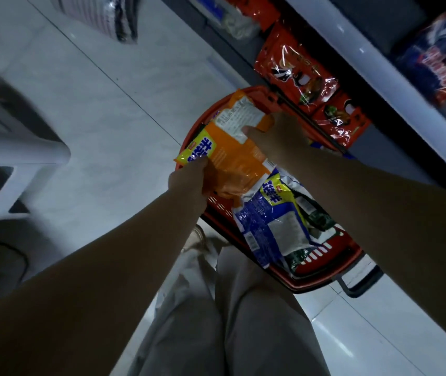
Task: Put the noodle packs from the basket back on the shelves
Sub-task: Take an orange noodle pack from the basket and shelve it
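A red basket (pixel 322 283) stands on the floor beside the shelves. An orange noodle pack (pixel 232 156) lies across its far end, above the rim. My left hand (pixel 189 177) grips the pack's near yellow corner. My right hand (pixel 279 137) holds its far side, thumb on the white label. Below it, a blue and white noodle pack (pixel 268 223) lies in the basket over darker packs (pixel 317 215).
Red snack bags (pixel 298 69) line the lowest shelf on the right, with a white shelf edge (pixel 373 58) above them and a blue bag (pixel 439 61) higher up. A white stool (pixel 15 147) stands at left. My legs in light trousers (pixel 230 321) are below.
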`<control>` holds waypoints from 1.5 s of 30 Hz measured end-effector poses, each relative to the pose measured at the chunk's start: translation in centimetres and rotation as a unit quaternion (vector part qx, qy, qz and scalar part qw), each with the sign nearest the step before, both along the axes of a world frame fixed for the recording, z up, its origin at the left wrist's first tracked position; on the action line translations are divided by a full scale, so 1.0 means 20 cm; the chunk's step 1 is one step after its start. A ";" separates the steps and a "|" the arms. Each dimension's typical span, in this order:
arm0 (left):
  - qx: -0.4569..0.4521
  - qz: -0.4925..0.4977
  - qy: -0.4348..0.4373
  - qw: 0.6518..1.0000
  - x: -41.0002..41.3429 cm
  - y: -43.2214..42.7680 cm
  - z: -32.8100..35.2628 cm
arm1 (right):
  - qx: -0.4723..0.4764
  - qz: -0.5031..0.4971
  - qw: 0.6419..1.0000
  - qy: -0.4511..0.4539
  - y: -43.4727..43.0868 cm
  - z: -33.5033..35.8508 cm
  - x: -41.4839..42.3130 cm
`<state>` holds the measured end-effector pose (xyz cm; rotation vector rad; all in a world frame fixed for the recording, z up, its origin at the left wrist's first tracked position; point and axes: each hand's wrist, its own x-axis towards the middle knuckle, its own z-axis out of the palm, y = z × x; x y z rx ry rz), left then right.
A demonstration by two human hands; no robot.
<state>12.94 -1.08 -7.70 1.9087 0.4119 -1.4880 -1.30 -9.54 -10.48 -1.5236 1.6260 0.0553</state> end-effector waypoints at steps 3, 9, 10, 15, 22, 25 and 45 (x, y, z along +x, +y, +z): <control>-0.059 -0.058 0.029 0.996 0.03 -0.02 0.16 | 0.005 -0.078 0.996 -0.052 0.01 0.20 -0.05; -0.182 -0.189 0.031 0.964 0.03 -0.07 0.69 | -0.037 -0.219 0.967 -0.127 0.20 0.76 -0.12; -0.202 -0.216 0.026 0.955 0.03 -0.08 0.79 | -0.044 -0.247 0.959 -0.133 0.24 0.87 -0.12; -0.285 -0.294 -0.011 0.912 -0.01 -0.08 1.33 | -0.087 -0.328 0.929 -0.150 0.37 1.43 -0.15; -0.428 -0.361 -0.069 0.826 -0.18 -0.05 2.08 | -0.198 -0.390 0.883 -0.168 0.54 2.26 -0.29; -0.489 -0.375 -0.103 0.781 -0.29 -0.02 2.36 | -0.272 -0.425 0.847 -0.169 0.60 2.55 -0.38; -0.758 -0.390 -0.145 0.502 -1.57 -0.09 3.70 | -0.599 -0.451 0.656 -0.084 0.77 3.81 -1.54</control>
